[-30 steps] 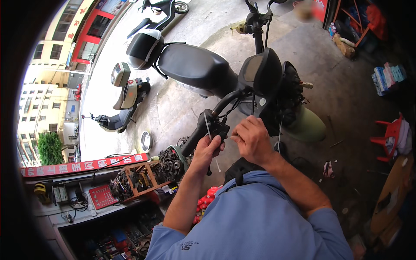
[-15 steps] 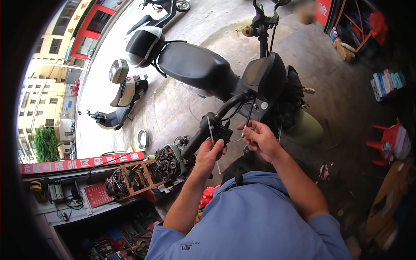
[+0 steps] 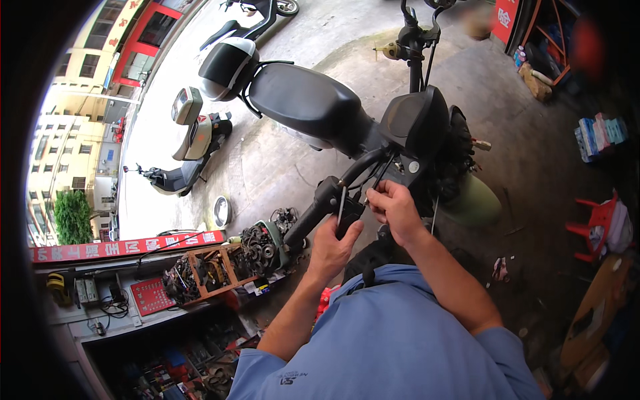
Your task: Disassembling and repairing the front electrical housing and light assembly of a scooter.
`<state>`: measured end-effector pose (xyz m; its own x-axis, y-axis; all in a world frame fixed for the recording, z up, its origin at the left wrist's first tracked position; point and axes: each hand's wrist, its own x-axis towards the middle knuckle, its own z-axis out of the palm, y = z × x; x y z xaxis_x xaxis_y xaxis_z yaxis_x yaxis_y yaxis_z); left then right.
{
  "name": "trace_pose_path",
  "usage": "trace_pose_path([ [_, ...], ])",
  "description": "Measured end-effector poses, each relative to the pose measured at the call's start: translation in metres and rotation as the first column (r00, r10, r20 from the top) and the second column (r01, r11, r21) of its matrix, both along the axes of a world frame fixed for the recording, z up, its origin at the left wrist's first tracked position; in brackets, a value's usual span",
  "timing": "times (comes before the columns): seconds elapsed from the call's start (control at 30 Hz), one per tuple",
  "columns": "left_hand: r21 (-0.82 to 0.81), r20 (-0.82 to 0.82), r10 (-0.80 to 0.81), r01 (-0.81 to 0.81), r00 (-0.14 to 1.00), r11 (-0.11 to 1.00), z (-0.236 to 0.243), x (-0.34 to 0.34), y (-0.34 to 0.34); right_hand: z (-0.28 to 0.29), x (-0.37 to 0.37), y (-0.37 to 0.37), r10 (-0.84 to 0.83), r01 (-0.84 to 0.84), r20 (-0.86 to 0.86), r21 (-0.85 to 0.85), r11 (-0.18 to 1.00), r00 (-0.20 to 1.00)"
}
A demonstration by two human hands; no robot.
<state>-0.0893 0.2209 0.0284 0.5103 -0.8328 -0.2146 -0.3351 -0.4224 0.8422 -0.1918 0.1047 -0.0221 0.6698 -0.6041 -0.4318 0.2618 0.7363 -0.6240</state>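
Observation:
A black scooter stands in front of me, its seat (image 3: 303, 97) toward the far left and its handlebar (image 3: 363, 163) turned toward me. Close to the black grip (image 3: 303, 223), my left hand (image 3: 331, 247) is closed round a dark brake lever bracket (image 3: 351, 212). A thin silver lever (image 3: 342, 202) sticks up beside its thumb. My right hand (image 3: 398, 210), just to the right, pinches the end of a thin black cable (image 3: 381, 175) that runs up toward the handlebar. What lies between its fingertips is mostly hidden.
Wooden crates (image 3: 212, 272) of metal parts line the bench at lower left, with a red tray (image 3: 152, 297) beside them. A steel bowl (image 3: 222, 211) and a second scooter (image 3: 193, 150) stand on the floor at left. A red stool (image 3: 595, 227) is at right.
My right hand has moved closer to the bracket, and its fingers are now lower on the cable. The left hand has turned slightly round the bracket. The whole view has shifted a little.

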Motion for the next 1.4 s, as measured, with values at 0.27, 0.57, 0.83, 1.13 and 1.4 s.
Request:
trace_pose_path([
  [0.27, 0.217, 0.183, 0.002, -0.042, 0.983, 0.975, 0.007, -0.007, -0.009, -0.010, 0.000, -0.021, 0.142, -0.144, 0.090, 0.012, 0.990, 0.986],
  [0.57, 0.194, 0.134, 0.018, -0.044, 0.991, 0.980, 0.004, -0.007, -0.008, -0.004, 0.004, 0.000, 0.003, -0.035, -0.099, -0.320, 0.947, 0.995],
  [0.83, 0.147, 0.097, 0.015, -0.030, 0.995, 0.989, -0.006, 0.002, 0.001, 0.000, -0.001, -0.015, 0.037, -0.036, 0.021, -0.047, 0.998, 0.999],
  [1.13, 0.165, 0.048, 0.010, -0.018, 0.999, 0.986, -0.003, 0.001, -0.002, 0.006, 0.005, -0.003, 0.003, -0.008, -0.057, -0.093, 0.996, 0.998],
  [1.4, 0.243, 0.041, -0.007, -0.004, 0.999, 0.970, -0.002, 0.009, 0.001, -0.008, -0.004, 0.003, 0.000, 0.000, 0.030, 0.020, 1.000, 1.000],
])
